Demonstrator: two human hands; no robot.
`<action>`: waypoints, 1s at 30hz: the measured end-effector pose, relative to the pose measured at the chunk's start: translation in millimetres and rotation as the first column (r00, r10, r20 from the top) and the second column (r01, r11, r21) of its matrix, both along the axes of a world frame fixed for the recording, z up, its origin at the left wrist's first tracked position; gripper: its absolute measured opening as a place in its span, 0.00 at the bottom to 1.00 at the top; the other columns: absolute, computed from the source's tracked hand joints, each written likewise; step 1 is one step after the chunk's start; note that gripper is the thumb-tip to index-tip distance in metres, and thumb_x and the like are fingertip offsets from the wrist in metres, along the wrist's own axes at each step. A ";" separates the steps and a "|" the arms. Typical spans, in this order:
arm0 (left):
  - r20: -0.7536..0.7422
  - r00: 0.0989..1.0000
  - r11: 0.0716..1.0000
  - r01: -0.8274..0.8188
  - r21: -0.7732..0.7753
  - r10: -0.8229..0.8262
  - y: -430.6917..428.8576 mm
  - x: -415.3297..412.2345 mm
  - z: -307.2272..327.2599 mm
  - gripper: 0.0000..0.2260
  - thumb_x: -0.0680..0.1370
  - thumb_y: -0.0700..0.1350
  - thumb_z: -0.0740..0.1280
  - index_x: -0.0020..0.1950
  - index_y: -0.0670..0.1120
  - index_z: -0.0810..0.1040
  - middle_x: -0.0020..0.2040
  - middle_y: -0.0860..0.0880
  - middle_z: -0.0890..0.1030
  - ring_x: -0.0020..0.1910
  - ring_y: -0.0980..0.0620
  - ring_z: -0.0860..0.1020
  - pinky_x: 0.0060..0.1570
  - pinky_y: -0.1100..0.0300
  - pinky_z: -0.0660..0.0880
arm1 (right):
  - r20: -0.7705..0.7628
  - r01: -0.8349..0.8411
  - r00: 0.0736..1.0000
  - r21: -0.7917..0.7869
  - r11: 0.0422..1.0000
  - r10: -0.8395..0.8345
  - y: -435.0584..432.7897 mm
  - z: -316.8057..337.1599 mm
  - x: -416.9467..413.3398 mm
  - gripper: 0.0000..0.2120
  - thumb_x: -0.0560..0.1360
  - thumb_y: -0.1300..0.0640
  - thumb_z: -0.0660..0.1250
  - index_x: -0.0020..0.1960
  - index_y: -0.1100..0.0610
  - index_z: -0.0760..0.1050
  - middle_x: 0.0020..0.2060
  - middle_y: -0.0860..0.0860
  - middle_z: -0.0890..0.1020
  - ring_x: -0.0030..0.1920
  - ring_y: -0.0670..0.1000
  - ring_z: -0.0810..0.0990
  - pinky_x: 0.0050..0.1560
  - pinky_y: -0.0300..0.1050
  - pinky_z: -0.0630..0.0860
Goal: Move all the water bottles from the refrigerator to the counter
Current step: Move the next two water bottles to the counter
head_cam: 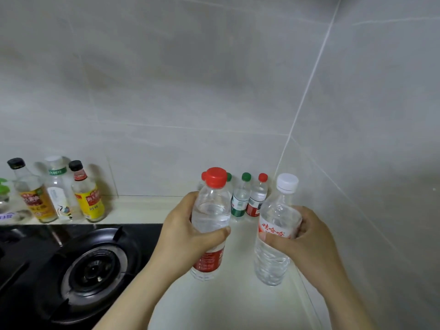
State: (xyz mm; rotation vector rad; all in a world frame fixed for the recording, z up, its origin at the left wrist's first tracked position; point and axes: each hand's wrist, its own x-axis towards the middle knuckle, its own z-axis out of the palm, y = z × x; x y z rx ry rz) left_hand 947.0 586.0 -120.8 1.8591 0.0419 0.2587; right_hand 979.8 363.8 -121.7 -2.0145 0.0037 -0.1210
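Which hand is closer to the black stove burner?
Left. The left hand, gripping the red-capped bottle, is just right of the burner; the right hand, holding the white-capped bottle, is farther right, near the side wall.

Two bare hands, forearms reaching forward.
Detail: left hand [188, 234], fingers and thumb curled round red-capped bottle [210, 210]; right hand [312, 241], curled round white-capped bottle [271, 260]; both forearms enter from the lower edge.

White-cap bottle [273, 228]: red characters 娃哈哈 on label. Sauce bottle [90, 201]: yellow label, red panel seems to start 海天, rest blurred. Front red-cap bottle [212, 210]: red label, print unreadable.
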 end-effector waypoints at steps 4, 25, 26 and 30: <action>-0.020 0.999 0.999 -0.028 0.016 0.029 -12.5 22.0 -12.0 0.21 0.65 0.43 0.78 0.52 0.57 0.76 0.45 0.61 0.82 0.44 0.61 0.81 0.42 0.68 0.77 | -0.048 -0.011 0.999 -0.018 1.000 0.010 -16.9 -15.1 26.2 0.23 0.59 0.56 0.82 0.50 0.47 0.77 0.41 0.43 0.84 0.39 0.41 0.82 0.41 0.41 0.77; -0.295 0.955 0.996 0.001 0.090 0.026 -36.6 96.0 -106.9 0.21 0.64 0.42 0.79 0.51 0.57 0.76 0.45 0.62 0.81 0.42 0.60 0.80 0.39 0.70 0.76 | -0.219 0.060 0.974 0.004 0.998 -0.057 -39.9 -140.6 123.1 0.26 0.58 0.56 0.82 0.52 0.48 0.75 0.45 0.44 0.84 0.44 0.45 0.83 0.43 0.44 0.78; -0.307 0.951 0.995 -0.001 0.095 0.031 -36.0 98.6 -111.8 0.21 0.64 0.42 0.79 0.51 0.57 0.76 0.45 0.62 0.81 0.42 0.60 0.79 0.39 0.71 0.75 | -0.216 0.070 0.974 0.000 0.998 -0.069 -39.7 -145.6 127.7 0.26 0.58 0.56 0.82 0.53 0.48 0.75 0.45 0.44 0.83 0.45 0.46 0.82 0.43 0.43 0.78; -0.345 0.938 0.993 0.001 0.121 0.041 -34.6 106.0 -126.1 0.21 0.64 0.43 0.79 0.51 0.57 0.75 0.45 0.62 0.80 0.43 0.60 0.79 0.38 0.71 0.75 | -0.193 0.112 0.975 -0.022 0.993 -0.114 -37.0 -161.8 149.2 0.27 0.56 0.53 0.82 0.53 0.49 0.76 0.46 0.45 0.83 0.45 0.49 0.83 0.45 0.47 0.79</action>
